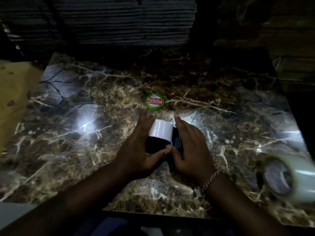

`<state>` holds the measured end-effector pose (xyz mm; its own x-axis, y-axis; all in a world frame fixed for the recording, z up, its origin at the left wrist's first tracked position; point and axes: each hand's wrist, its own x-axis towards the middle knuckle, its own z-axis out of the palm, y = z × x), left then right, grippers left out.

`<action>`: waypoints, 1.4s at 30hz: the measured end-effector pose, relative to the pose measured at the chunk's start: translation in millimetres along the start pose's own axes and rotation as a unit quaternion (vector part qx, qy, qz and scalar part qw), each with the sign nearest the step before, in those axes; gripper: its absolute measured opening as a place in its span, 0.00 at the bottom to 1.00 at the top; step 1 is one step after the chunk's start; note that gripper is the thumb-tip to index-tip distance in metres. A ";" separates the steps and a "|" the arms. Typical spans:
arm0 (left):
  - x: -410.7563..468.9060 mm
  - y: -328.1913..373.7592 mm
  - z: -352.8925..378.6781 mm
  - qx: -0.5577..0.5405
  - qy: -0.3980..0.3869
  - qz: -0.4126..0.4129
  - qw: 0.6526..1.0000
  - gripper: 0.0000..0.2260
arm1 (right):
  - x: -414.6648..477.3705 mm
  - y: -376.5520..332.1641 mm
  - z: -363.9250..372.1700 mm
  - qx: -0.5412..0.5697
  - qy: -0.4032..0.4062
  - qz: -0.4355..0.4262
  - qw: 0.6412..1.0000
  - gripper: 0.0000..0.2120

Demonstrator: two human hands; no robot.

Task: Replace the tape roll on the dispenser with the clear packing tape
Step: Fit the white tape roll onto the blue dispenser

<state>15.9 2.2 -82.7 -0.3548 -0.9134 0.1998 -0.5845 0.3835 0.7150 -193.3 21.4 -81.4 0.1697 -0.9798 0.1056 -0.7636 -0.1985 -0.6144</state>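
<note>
In the middle of the marbled tabletop (pixel 85 103) a white tape roll (pixel 161 131) sits on a dark dispenser (pixel 177 142). My left hand (pixel 138 147) cups the roll from the left, fingers spread along its side, thumb under its dark opening. Over the dispenser on the right side lies my right hand (pixel 189 147), its thumb meeting the left thumb. Most of the dispenser is hidden beneath both hands. A roll of clear packing tape (pixel 289 176) lies on its side at the table's right edge, blurred.
A round green and red "Patelsa" sticker (pixel 154 101) is stuck on the table just beyond my fingers. Stacked corrugated sheets (pixel 119 19) stand behind the table. Yellowish cardboard (pixel 12 92) lies at the left. The scene is dim.
</note>
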 end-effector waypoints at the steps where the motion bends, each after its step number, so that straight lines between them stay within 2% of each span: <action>1: -0.4 -1.1 1.5 0.003 -0.004 0.003 1.000 0.48 | -0.7 1.5 2.5 0.001 0.003 -0.005 1.000 0.37; 5: -4.1 0.4 5.1 0.021 -0.006 0.004 1.000 0.47 | -5.7 2.8 8.1 0.006 0.021 -0.017 1.000 0.36; 13: -9.7 -4.7 12.0 0.059 0.057 0.050 0.995 0.46 | -11.2 2.4 14.5 -0.001 0.063 -0.036 0.997 0.36; 16: -9.6 -3.8 13.5 0.067 0.068 0.040 0.995 0.47 | -11.0 3.2 15.0 -0.009 0.063 -0.028 0.998 0.36; 24: -22.4 7.8 13.6 0.047 0.085 0.025 0.995 0.48 | -16.9 -8.4 7.0 -0.005 0.068 -0.007 0.998 0.42; 30: -30.7 5.0 12.5 0.034 0.110 0.036 0.993 0.43 | -20.8 -5.9 7.1 0.007 0.100 -0.001 0.995 0.42; 33: -31.0 2.4 12.8 0.035 0.122 0.036 0.991 0.43 | -20.9 -2.2 7.0 0.054 0.108 0.003 0.993 0.44; 37: -29.7 -1.2 12.6 -0.030 0.127 0.025 0.991 0.43 | -20.1 6.2 4.9 0.115 0.117 0.013 0.986 0.45; 42: -26.1 -7.7 10.8 -0.087 0.123 -0.006 0.989 0.36 | -16.0 13.0 7.0 0.170 0.116 0.017 0.978 0.43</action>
<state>21.8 24.6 -100.6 -0.1482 -0.9316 0.3319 -0.4451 0.3626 0.8188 -201.6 34.6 -96.6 -0.0285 -0.9727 0.2302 -0.5087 -0.1841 -0.8410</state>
